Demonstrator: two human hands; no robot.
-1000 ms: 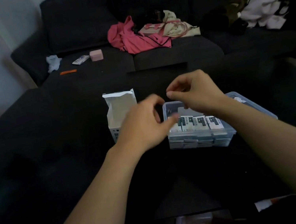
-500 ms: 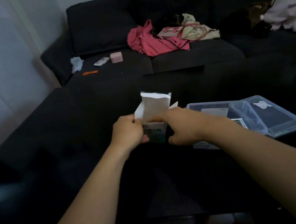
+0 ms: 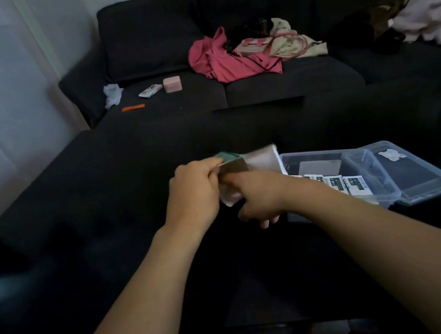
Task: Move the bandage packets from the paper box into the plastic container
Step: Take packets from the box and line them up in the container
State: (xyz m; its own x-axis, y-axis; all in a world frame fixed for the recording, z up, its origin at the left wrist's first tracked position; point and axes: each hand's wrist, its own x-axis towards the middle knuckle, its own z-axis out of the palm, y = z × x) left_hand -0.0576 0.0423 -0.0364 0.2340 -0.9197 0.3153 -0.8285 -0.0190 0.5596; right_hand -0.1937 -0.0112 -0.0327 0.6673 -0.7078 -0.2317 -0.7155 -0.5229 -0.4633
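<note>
The white and green paper box [image 3: 234,164] is lifted off the dark surface and tipped over, blurred by motion. My left hand [image 3: 193,192] grips its green end. My right hand [image 3: 258,198] holds it from the near right side, fingers curled around it, hiding the box's lower part. Just to the right stands the clear plastic container [image 3: 315,157] with its hinged lid [image 3: 414,169] lying open to the right. A row of white bandage packets [image 3: 339,184] with dark print lies inside along its near wall.
Behind the dark surface is a dark sofa [image 3: 287,82] with pink clothing [image 3: 223,60], a cream bag [image 3: 280,40], a small pink box [image 3: 172,84], a white packet [image 3: 150,91], an orange strip [image 3: 133,108] and pale garments [image 3: 431,15] at far right.
Both hands left the container and took hold of the paper box. The box, upright half a second ago, is now raised and tipped on its side. The camera view shifted left.
</note>
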